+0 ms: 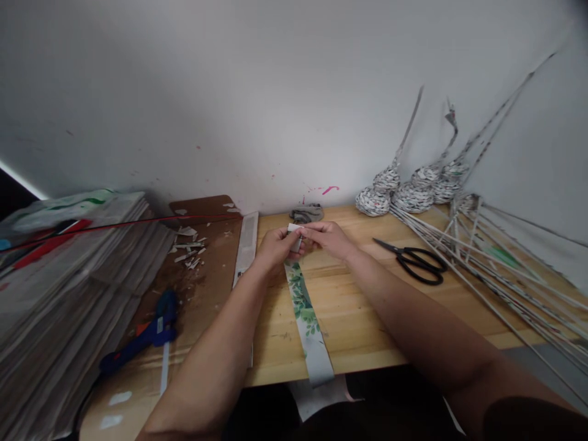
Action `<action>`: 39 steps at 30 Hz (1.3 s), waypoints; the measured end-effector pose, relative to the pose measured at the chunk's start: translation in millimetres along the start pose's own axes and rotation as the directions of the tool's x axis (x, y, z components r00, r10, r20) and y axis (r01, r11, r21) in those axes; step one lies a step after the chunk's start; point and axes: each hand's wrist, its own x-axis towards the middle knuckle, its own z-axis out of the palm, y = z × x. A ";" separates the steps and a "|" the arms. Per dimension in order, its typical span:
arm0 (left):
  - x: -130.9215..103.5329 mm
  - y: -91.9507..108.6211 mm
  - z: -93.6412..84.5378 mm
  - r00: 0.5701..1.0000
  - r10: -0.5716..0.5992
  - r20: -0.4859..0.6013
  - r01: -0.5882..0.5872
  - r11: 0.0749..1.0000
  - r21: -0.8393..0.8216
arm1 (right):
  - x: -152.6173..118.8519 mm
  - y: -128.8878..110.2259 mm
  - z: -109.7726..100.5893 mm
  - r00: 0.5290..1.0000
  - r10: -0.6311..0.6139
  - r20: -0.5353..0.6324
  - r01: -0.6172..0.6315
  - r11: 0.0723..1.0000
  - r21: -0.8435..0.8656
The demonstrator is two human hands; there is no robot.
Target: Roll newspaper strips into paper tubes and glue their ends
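A long strip of paper (307, 318), white with a green leaf print, runs down the wooden table and droops over its front edge. Its far end is folded over into a small white piece between my hands. My left hand (278, 245) is closed on that end from the left. From the right, my right hand (329, 239) pinches the same folded end, its thumb and fingers close to the left thumb. Some fingertips are hidden behind the paper. Just behind my hands lies a crumpled grey cloth (306, 212).
Black-handled scissors (420, 260) lie right of my hands. Woven newspaper gourd shapes (372, 201) and long paper sticks (487, 275) fill the right side. To the left are a blue glue gun (156, 331), paper scraps (188, 248) on cardboard (206, 306), and a tall newspaper stack (78, 306).
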 end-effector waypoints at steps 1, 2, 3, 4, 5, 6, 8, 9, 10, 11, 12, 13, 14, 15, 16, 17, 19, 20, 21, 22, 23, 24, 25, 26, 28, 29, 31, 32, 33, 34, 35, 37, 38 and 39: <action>-0.1 -0.2 -0.1 1.000 0.003 0.000 -0.003 1.000 0.000 | -0.1 -0.9 0.2 1.000 0.008 -0.006 -0.008 1.000 0.008; 0.1 -0.5 -0.3 1.000 0.005 -0.002 -0.005 1.000 0.001 | -0.2 -2.0 0.3 1.000 0.014 -0.012 -0.014 1.000 0.012; 0.3 -1.1 -0.6 1.000 0.006 -0.005 -0.006 1.000 0.005 | -0.2 -3.1 0.4 1.000 0.020 -0.017 -0.020 1.000 0.014; 0.7 -1.9 -1.0 1.000 0.005 -0.008 -0.005 1.000 0.010 | 0.0 -3.9 0.4 0.999 0.027 -0.017 -0.027 1.000 0.014; 1.1 -2.9 -1.3 1.000 0.006 -0.007 -0.006 1.000 0.016 | 0.3 -4.3 0.3 0.999 0.033 -0.016 -0.033 0.999 0.019; 1.5 -3.8 -1.5 1.000 0.009 -0.003 -0.008 1.000 0.020 | 0.7 -4.2 0.0 0.999 0.039 -0.018 -0.039 0.999 0.026; 1.8 -5.5 -1.0 1.000 0.013 0.010 -0.013 1.000 0.017 | 1.9 -2.6 -0.6 0.998 0.047 -0.036 -0.046 0.998 0.032; 1.7 -6.0 -0.3 1.000 0.014 0.018 -0.014 1.000 0.012 | 2.4 -1.4 -0.8 0.997 0.046 -0.057 -0.045 0.999 0.028; 1.5 -6.3 0.5 1.000 0.014 0.026 -0.014 1.000 0.007 | 2.7 -0.2 -0.8 0.995 0.044 -0.085 -0.042 0.999 0.017; 1.1 -6.2 1.6 0.999 0.012 0.034 -0.012 1.000 0.005 | 2.7 0.6 -0.7 0.993 0.039 -0.110 -0.039 0.999 0.003; 0.7 -5.8 2.6 0.999 0.008 0.042 -0.008 1.000 0.005 | 2.4 1.0 -0.3 0.991 0.031 -0.129 -0.033 0.999 -0.016; 0.3 -5.2 3.5 0.999 0.002 0.048 -0.002 1.000 0.007 | 1.9 0.9 0.2 0.990 0.017 -0.142 -0.023 0.999 -0.039; 0.0 -4.3 4.1 0.999 -0.009 0.049 0.008 1.000 0.008 | 1.3 0.3 0.6 0.988 -0.003 -0.156 -0.008 0.997 -0.071; -0.3 -3.2 4.5 0.999 -0.021 0.043 0.021 1.000 0.006 | 0.9 -0.4 0.7 0.984 -0.028 -0.175 0.008 0.993 -0.116; -0.5 -1.9 4.7 0.999 -0.034 0.028 0.034 0.999 0.001 | 1.1 -0.9 0.3 0.977 -0.061 -0.202 0.026 0.984 -0.174; -0.7 -0.5 4.7 0.999 -0.045 0.010 0.045 0.999 -0.005 | 2.2 -1.0 -0.8 0.966 -0.102 -0.236 0.043 0.969 -0.245; -1.3 2.3 4.4 0.998 -0.058 -0.030 0.058 0.998 -0.022 | 7.6 1.2 -5.7 0.933 -0.198 -0.300 0.064 0.913 -0.404; -1.8 3.7 4.3 0.997 -0.060 -0.044 0.059 0.998 -0.029 | 12.2 3.6 -9.5 0.916 -0.247 -0.316 0.071 0.875 -0.479; -2.4 5.1 4.3 0.997 -0.062 -0.051 0.061 0.998 -0.036 | 18.0 6.8 -13.7 0.903 -0.291 -0.317 0.075 0.832 -0.550; -3.0 6.4 4.3 0.996 -0.066 -0.053 0.064 0.997 -0.040 | 24.6 10.4 -18.2 0.892 -0.325 -0.313 0.074 0.789 -0.610; -3.7 7.5 4.4 0.996 -0.069 -0.052 0.067 0.997 -0.042 | 31.8 14.1 -22.4 0.887 -0.352 -0.300 0.075 0.750 -0.657; -4.2 8.4 4.5 0.996 -0.075 -0.051 0.073 0.996 -0.042 | 39.1 17.4 -26.2 0.881 -0.376 -0.288 0.081 0.719 -0.690; -4.6 9.0 4.5 0.995 -0.083 -0.047 0.081 0.996 -0.040 | 46.2 19.9 -29.2 0.885 -0.371 -0.280 0.072 0.705 -0.706; -4.7 9.3 4.4 0.995 -0.090 -0.044 0.088 0.995 -0.039 | 52.7 21.4 -31.4 0.899 -0.348 -0.265 0.054 0.690 -0.721; -4.0 9.1 3.9 0.994 -0.105 -0.039 0.103 0.994 -0.044 | 62.2 21.0 -33.7 0.920 -0.311 -0.239 0.037 0.676 -0.736; -3.3 8.6 3.4 0.993 -0.111 -0.038 0.109 0.993 -0.049 | 64.4 19.1 -34.3 0.930 -0.295 -0.221 0.037 0.671 -0.741; -1.4 7.7 2.3 0.993 -0.115 -0.039 0.112 0.992 -0.063 | 63.1 13.3 -35.6 0.944 -0.278 -0.179 0.054 0.664 -0.746; -0.5 7.4 1.8 0.992 -0.115 -0.043 0.112 0.991 -0.070 | 59.4 10.0 -36.4 0.949 -0.275 -0.155 0.068 0.659 -0.749; 0.3 7.4 1.4 0.992 -0.115 -0.045 0.111 0.991 -0.078 | 53.8 6.9 -37.3 0.953 -0.273 -0.132 0.085 0.658 -0.748; 0.8 7.7 1.3 0.992 -0.114 -0.045 0.110 0.990 -0.085 | 46.8 4.2 -38.1 0.956 -0.269 -0.120 0.095 0.666 -0.740; 1.1 8.1 1.5 0.992 -0.115 -0.043 0.111 0.990 -0.092 | 38.6 2.3 -38.5 0.958 -0.265 -0.110 0.104 0.678 -0.727; 0.7 9.0 2.6 0.993 -0.117 -0.030 0.113 0.988 -0.101 | 20.8 1.1 -37.4 0.970 -0.195 -0.145 0.055 0.758 -0.649; 0.3 9.1 3.5 0.993 -0.118 -0.020 0.115 0.988 -0.103 | 12.3 1.8 -35.9 0.977 -0.149 -0.155 0.020 0.779 -0.627; -0.2 8.7 4.5 0.993 -0.118 -0.010 0.116 0.988 -0.105 | 4.5 3.0 -33.9 0.985 -0.089 -0.151 -0.018 0.805 -0.593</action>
